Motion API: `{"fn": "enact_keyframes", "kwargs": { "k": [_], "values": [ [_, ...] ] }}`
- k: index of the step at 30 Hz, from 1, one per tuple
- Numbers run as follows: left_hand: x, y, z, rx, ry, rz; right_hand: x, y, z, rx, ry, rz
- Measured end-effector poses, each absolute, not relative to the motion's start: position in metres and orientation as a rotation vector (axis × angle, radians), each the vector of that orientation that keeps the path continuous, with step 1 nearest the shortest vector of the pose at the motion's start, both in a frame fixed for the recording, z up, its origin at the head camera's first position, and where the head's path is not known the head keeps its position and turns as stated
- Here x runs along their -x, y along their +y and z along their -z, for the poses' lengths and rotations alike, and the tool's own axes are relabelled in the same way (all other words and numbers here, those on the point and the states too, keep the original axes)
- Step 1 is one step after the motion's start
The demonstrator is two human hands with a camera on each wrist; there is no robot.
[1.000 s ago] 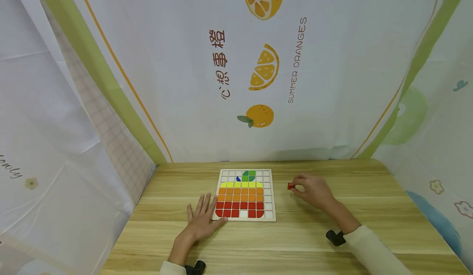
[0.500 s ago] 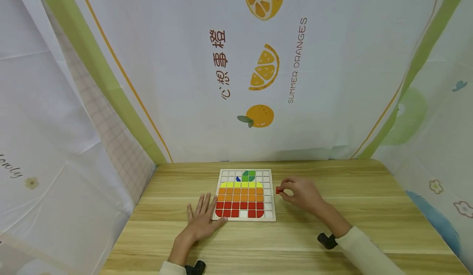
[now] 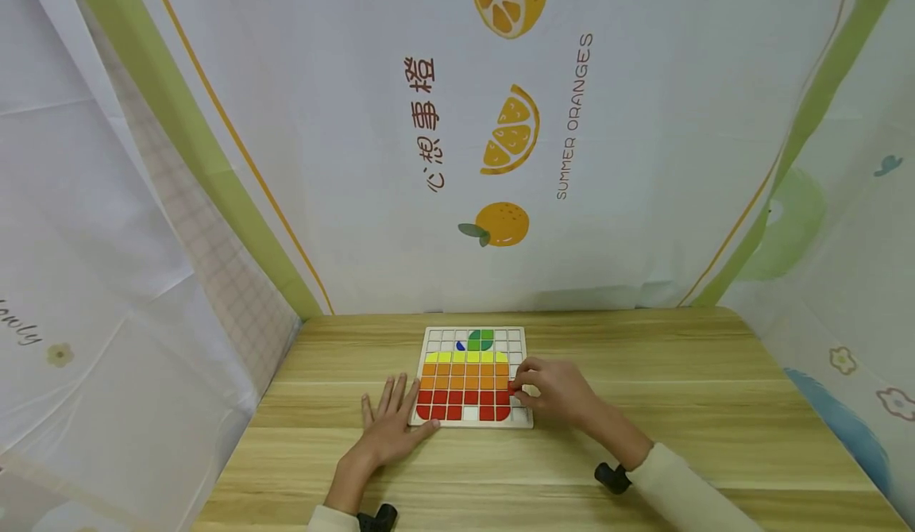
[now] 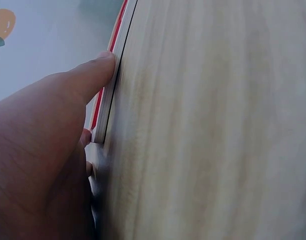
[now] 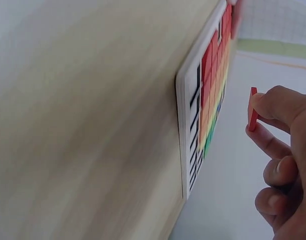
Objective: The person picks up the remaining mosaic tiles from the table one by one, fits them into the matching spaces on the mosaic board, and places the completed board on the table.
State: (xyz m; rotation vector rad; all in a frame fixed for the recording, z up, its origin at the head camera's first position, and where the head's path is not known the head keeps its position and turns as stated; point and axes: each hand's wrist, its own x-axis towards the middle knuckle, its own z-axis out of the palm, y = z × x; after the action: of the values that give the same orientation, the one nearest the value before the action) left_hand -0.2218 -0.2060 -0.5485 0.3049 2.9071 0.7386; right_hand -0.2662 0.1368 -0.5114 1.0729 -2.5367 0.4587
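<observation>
A square white puzzle board (image 3: 520, 421) lies on the wooden table, its grid filled with rows of red, orange and yellow tiles plus a few green ones and a blue one. In the bottom red row one white cell (image 3: 471, 413) shows among the tiles. My right hand (image 3: 554, 389) pinches a thin red tile (image 5: 252, 109) between thumb and fingertip, above the board's right side. My left hand (image 3: 389, 429) rests with spread fingers at the board's lower left corner; in the left wrist view its thumb (image 4: 95, 75) touches the board's edge.
The wooden table (image 3: 457, 484) spreads around the board. A white curtain (image 3: 357, 198) printed with oranges hangs behind the table's far edge, and more cloth hangs at both sides. Black wrist cameras sit below each hand.
My right hand has moved left and nearer to me with the red tile, from the table right of the board to over the board's right side. My left hand stays put.
</observation>
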Motion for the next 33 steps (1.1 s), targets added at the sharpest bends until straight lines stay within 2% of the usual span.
{"fn": "enact_keyframes", "kwargs": {
  "k": [13, 23, 33],
  "values": [
    [0.221, -0.207, 0.548, -0.307, 2.901, -0.746, 0.260, 0.096, 0.516, -1.153, -2.588, -0.405],
    [0.220, -0.211, 0.558, -0.400, 2.930, -0.926, 0.260, 0.074, 0.525, -1.233, -2.537, -0.404],
    [0.220, -0.208, 0.548, -0.339, 2.913, -0.791, 0.255, 0.063, 0.530, -1.258, -2.690, -0.388]
  ]
}}
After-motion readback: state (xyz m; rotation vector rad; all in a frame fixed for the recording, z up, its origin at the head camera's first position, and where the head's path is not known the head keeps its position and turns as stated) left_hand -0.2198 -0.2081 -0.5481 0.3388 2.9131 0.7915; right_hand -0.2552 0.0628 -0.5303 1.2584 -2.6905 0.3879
